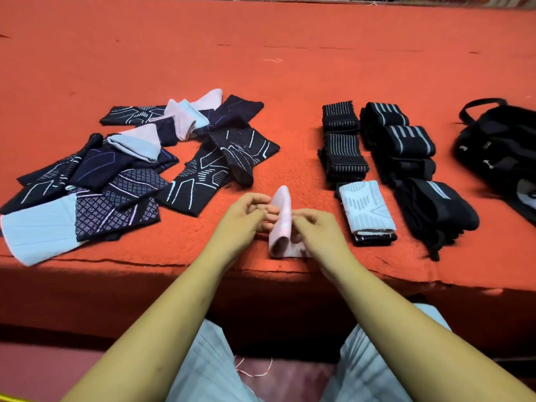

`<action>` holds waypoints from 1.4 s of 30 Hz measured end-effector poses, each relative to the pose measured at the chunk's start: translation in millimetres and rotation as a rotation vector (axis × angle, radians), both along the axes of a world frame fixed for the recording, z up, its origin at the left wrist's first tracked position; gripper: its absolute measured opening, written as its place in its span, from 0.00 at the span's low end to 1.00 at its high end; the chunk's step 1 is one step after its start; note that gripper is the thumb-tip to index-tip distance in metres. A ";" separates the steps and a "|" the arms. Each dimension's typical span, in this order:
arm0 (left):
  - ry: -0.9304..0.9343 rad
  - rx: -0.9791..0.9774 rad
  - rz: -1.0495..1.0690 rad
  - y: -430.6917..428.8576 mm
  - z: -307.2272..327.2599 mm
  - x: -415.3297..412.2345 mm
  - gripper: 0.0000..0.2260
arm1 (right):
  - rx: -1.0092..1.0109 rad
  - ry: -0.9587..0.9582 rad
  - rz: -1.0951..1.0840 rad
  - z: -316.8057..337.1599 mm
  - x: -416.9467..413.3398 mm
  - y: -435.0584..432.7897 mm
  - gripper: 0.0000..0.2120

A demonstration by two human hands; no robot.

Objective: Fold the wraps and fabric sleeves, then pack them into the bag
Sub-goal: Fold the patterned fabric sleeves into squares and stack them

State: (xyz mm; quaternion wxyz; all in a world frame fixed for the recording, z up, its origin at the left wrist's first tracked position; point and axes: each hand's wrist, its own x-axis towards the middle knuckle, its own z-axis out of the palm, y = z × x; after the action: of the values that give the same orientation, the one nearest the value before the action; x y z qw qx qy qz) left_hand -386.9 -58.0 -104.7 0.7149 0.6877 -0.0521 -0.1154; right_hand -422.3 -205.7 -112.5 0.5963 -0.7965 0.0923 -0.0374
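Near the front edge of the red cloth [290, 68], directly before the person, a pink sleeve [280, 219] is partly folded. Its lower end rests on the cloth and its upper end is raised and points away. The left hand [249, 216] holds it from the left side, with the fingers curled and the fingertips pinching the upper part. The right hand [316, 232] grips it from the right side, also with curled fingers. This hand is a little blurred, so it seems to pinch the middle of the sleeve, but which fingers do it is not clear.

To the left lies a loose heap of sleeves [130, 169], dark ones with white line patterns and some pale ones, overlapping each other. To the right, close to the right hand, a white patterned sleeve [367, 208] lies folded on top of a dark one. Behind it, folded black wraps with thin stripes [342, 146] lie in a column. One column further right are rolled black wraps with grey bands [403, 137]. Nearer to the edge is a larger black bundle [435, 210] with straps trailing toward the person. The black bag [499, 143] sits at the far right of the cloth, apart from the wraps and partly cut by the frame. Below the arms, pale trousers [208, 367] are visible.
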 end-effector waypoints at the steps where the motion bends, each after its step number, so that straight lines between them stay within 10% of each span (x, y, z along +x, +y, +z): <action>1: 0.009 -0.010 -0.009 -3.5 -0.7 1.0 0.14 | 0.141 0.076 -0.028 6.8 -0.7 -2.3 0.14; 16: 0.023 0.404 0.143 -29.8 -14.4 15.2 0.13 | -0.086 0.074 -0.290 -18.3 1.2 -11.3 0.07; 24: 0.145 -0.265 0.047 -59.4 -1.9 -3.0 0.04 | -0.050 -0.137 -0.330 -5.2 -17.6 -13.4 0.04; 30: 0.080 -0.409 0.053 -77.3 15.4 -7.3 0.03 | -0.126 -0.193 -0.328 11.4 -19.8 -32.5 0.04; 42: -0.075 0.009 -0.013 -150.5 28.1 11.0 0.17 | -0.316 -0.310 -0.454 41.9 -18.8 -107.2 0.11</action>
State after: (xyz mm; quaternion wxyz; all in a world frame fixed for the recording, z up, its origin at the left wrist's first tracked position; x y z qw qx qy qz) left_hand -375.9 -208.5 -76.6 0.7087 0.6943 -0.0830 -0.0944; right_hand -441.1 -313.0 -70.5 0.4486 -0.8232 0.1688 -0.3042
